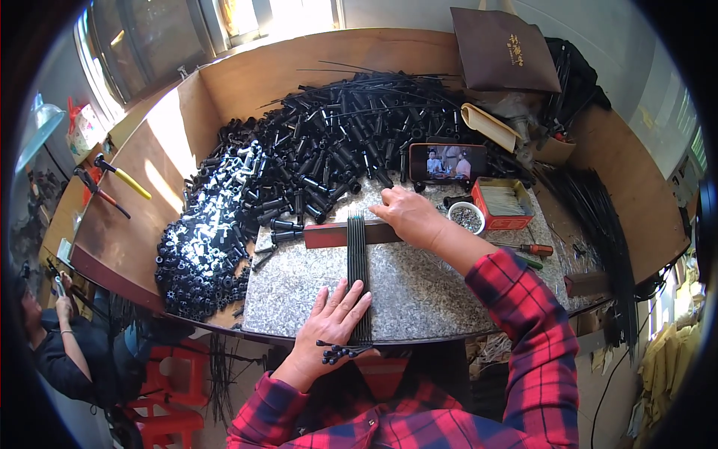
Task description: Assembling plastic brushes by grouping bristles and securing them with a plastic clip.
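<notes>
A row of thin black rods (357,254) lies side by side across a dark red bar (327,236) on a speckled stone slab (426,299). Their far ends show thin, pale tips; dark knobs (345,352) at the near ends stick out past the slab's front edge. My left hand (325,329) rests flat over the near part of the rods, its fingers stretched out. Just right of the rods' far tips, above the bar, is my right hand (411,217). Its fingers are bent together in a pinch, and anything between them is too small to make out.
Black tubular parts (336,135) heap behind the slab. To the right are a phone (449,162) showing a video, a white cup (467,217) of small metal pieces, a red box (505,203), a screwdriver (535,249) and long black rods (598,217). Another person (75,348) sits at left.
</notes>
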Motion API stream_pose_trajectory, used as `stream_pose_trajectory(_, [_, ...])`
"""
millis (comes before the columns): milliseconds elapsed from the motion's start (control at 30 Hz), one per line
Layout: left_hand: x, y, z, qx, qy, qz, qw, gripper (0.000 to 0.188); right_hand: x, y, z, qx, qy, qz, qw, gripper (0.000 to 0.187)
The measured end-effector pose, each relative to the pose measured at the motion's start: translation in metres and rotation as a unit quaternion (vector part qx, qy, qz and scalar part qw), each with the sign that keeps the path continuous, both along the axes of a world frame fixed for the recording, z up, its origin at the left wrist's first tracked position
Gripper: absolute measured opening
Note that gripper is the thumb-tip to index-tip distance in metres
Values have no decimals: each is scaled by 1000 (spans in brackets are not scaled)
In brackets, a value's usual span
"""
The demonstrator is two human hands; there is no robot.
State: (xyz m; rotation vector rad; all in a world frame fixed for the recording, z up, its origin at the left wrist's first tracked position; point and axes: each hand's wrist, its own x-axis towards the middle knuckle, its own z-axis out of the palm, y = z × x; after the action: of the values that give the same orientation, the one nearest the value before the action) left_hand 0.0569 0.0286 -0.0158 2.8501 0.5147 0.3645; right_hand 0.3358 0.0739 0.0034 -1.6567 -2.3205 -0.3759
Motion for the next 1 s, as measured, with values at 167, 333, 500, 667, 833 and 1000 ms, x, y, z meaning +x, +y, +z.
stream_pose_trajectory(167, [0, 0, 0, 0, -1, 0, 1000, 92, -3, 2, 1, 0, -2, 8, 1000, 17])
stream_pose_trajectory(333, [0, 0, 0, 9, -4, 1, 1000, 93, -7, 1, 0, -25, 31, -5, 999, 34])
stream_pose_trajectory(500, [2, -1, 0, 2, -5, -2, 1000, 93, -6, 1, -2, -27, 41, 1, 999, 36])
stream_pose_trajectory(667, [1, -1, 1, 9, -8, -1, 1000, 93, -7, -1, 2, -10, 142, 63, 988, 41])
stream_pose_trajectory(833, [-2, 3, -9, 35, 4, -1, 999, 88, 24, -21, 29, 54, 110, -48, 991, 36])
stream_pose_trajectory(1000, [-6, 4, -5, 40, 3, -4, 999, 83, 107, -60, 49, 40, 25, -220, 974, 11])
